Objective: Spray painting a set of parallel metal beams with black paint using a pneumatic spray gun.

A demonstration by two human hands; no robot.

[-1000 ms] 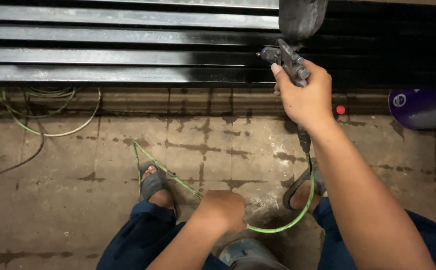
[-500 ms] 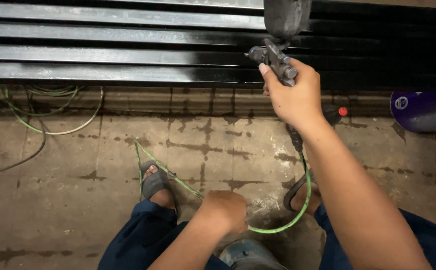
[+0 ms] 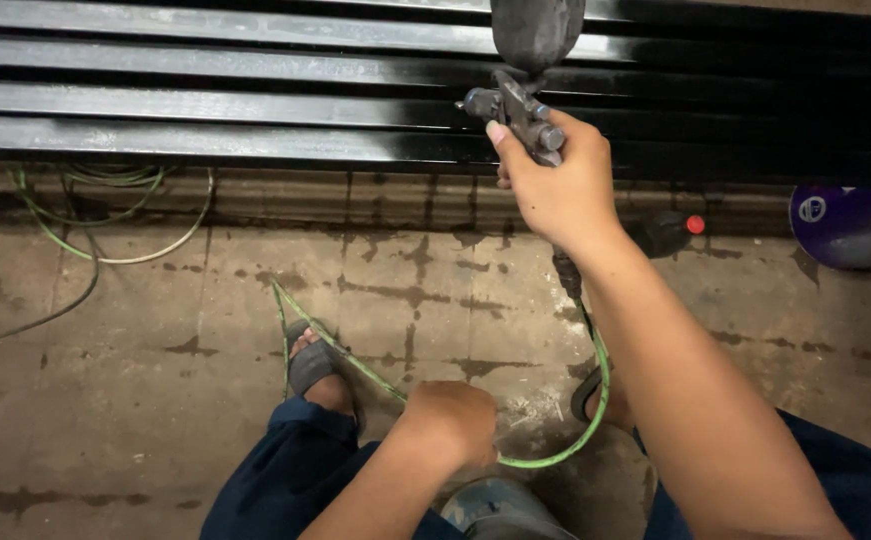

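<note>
Gripping spray gun (image 3: 515, 110) tight in right hand (image 3: 555, 185), cup above fist; left hand (image 3: 452, 420) fisted on green hose (image 3: 555, 455), nozzle tip unclear.

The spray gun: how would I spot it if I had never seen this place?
Find the long black metal bars lying across the top of the view. In front of them the right hand holds up the spray gun: grey metal, a rounded cup on top, a green hose trailing below. Nothing else there is hand-held.
</note>
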